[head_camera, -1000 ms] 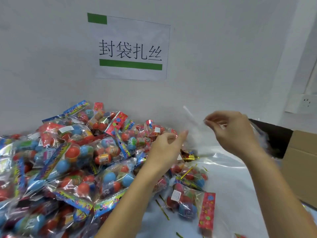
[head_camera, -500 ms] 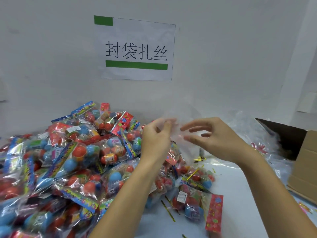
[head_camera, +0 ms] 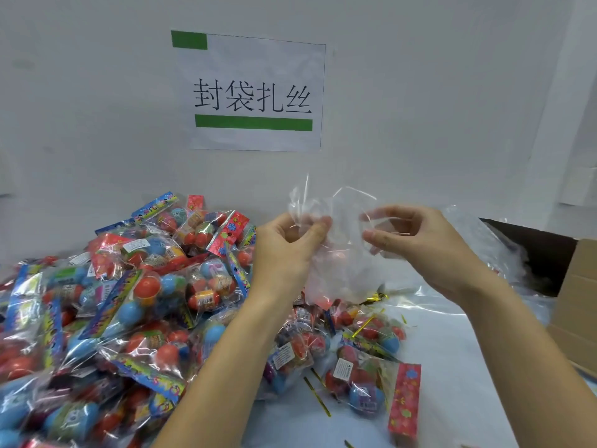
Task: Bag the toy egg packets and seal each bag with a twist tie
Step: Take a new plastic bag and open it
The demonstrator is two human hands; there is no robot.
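2 hands are raised above the bench [head_camera: 452, 367], forearms reaching up from the lower edge of the view and converging on a clear bag [head_camera: 339, 253]. The left hand [head_camera: 284, 250] is seen from its back, wrist bent slightly inward; its fingers [head_camera: 318, 226] are curled and pressed against the thumb, pinching the left edge of the bag near its top. The right hand [head_camera: 416, 247] is turned with its palm toward the left hand, fingers bent and lightly spread; the thumb and forefinger appear to be pinching the bag's right edge, though the film blurs the exact contact. The bag is held in the air between the 2 hands, its crumpled mouth rising above them and its body hanging down toward the bench. Whether anything is inside it cannot be told.

A large heap of packets [head_camera: 129, 302] of red and blue toy eggs is spread over the left half of the bench, up to the wall. 1 packet [head_camera: 371, 392] with a red header card lies just below the hands, near the front. Several gold ties [head_camera: 318, 394] are scattered on the bench beside it. A white sign [head_camera: 258, 92] with black characters and green bars is fixed to the wall. A box [head_camera: 575, 302] stands at the right edge, with more clear film [head_camera: 494, 247] bunched just in front of it.
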